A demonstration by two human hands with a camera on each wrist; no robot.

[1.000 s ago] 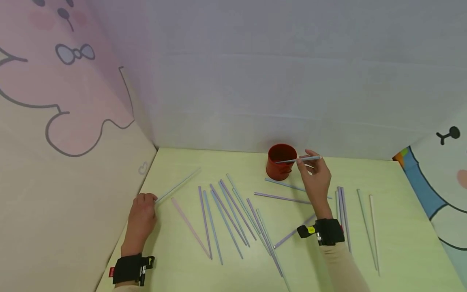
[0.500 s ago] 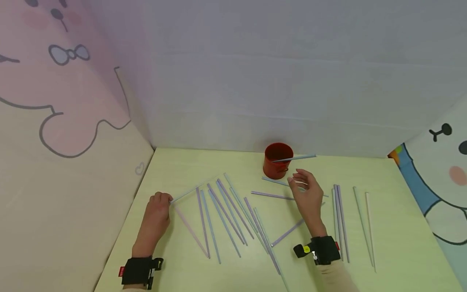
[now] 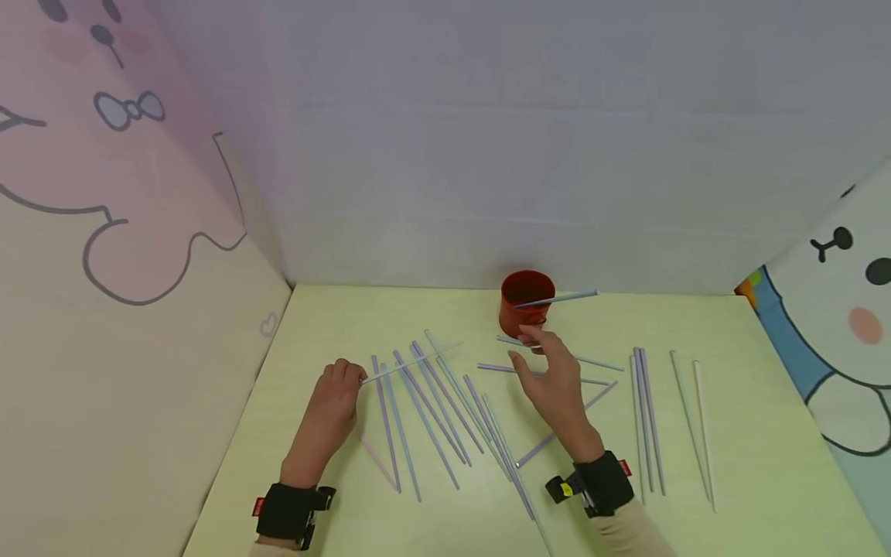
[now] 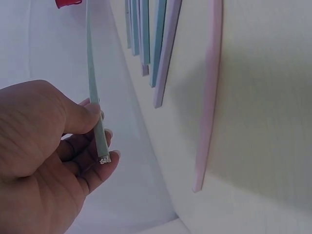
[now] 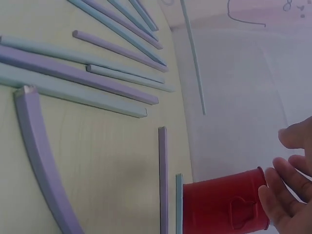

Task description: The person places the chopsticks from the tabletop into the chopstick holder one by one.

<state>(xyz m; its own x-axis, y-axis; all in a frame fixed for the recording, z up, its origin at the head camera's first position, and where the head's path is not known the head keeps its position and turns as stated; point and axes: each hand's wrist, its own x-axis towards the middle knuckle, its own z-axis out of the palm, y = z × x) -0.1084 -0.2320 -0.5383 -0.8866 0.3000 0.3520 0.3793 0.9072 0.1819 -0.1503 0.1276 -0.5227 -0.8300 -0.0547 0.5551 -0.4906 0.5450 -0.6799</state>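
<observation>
My left hand [image 3: 337,402] pinches one end of a pale green stick [image 4: 92,73] between thumb and fingers. The stick is long, thin and square-edged, and points right above the other sticks on the table. My right hand [image 3: 557,387] has parted fingers with nothing between them, just in front of a small red bucket [image 3: 511,316]. One bluish stick [image 3: 576,296] leans in the bucket, its outer end sticking out to the right. Behind my right hand lie a blue stick [image 3: 600,363] and a purple stick [image 3: 496,367], both partly covered by it.
Several pastel sticks [image 3: 431,418] fan out across the middle of the pale table [image 3: 431,526]. A pink stick [image 4: 210,97] lies beneath my left hand. More sticks [image 3: 647,418] lie at the right, with a white one [image 3: 703,433] outermost. Fabric walls [image 3: 445,193] stand behind and beside the table.
My right hand has let go of the bluish stick, leaving it in the bucket, and has come down and left. My left hand has carried the pale green stick rightward.
</observation>
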